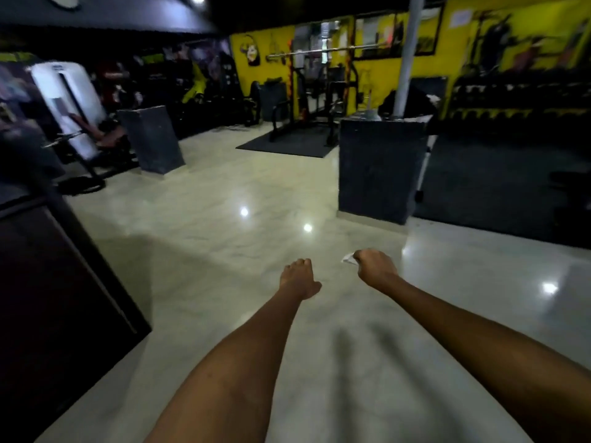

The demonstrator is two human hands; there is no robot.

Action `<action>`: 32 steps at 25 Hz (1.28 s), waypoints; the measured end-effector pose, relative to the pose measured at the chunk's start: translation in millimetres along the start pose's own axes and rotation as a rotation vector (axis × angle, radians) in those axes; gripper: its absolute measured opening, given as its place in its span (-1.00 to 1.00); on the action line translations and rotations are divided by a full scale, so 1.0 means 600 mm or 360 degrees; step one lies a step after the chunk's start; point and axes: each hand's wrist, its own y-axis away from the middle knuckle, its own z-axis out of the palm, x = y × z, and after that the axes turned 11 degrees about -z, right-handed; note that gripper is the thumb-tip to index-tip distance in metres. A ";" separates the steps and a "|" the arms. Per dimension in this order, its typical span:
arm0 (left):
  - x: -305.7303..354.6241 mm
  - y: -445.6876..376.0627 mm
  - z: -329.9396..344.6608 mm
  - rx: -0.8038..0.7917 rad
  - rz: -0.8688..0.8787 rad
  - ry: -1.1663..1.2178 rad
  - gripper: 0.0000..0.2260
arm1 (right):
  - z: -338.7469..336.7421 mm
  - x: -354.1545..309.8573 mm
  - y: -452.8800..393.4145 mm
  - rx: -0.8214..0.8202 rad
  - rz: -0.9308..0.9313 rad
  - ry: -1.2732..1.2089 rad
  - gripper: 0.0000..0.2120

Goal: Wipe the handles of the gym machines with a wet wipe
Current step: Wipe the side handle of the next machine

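Observation:
Both my arms reach forward over the pale shiny floor (224, 251). My right hand (375, 266) is curled into a fist that grips a small white wet wipe (348, 259); only a corner of it sticks out on the left side. My left hand (299, 278) hangs beside it with loosely curled fingers and holds nothing. No machine handle is within reach of either hand. The nearest machines are a white-shrouded one (68, 103) at the far left and a squat rack (316, 91) with a barbell against the yellow back wall.
A dark padded pillar (380, 167) stands ahead on the right and a smaller one (153, 139) ahead on the left. A dark cabinet or bench (54, 282) fills the near left. Black mats lie under the rack and at right, near dumbbell racks (511, 103).

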 end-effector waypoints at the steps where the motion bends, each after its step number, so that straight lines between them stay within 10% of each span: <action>1: 0.031 -0.015 0.003 -0.0010 0.0068 -0.0024 -0.45 | -0.003 0.032 0.006 -0.0008 0.0070 0.0027 -0.70; 15: 0.533 -0.189 0.073 -0.0223 0.1332 -0.0323 -0.47 | -0.078 0.453 0.183 0.0137 0.1409 0.0101 -0.70; 32: 0.962 0.129 0.247 -0.0339 0.2805 -0.0759 -0.55 | -0.112 0.426 0.683 0.0773 0.2944 0.0175 -0.69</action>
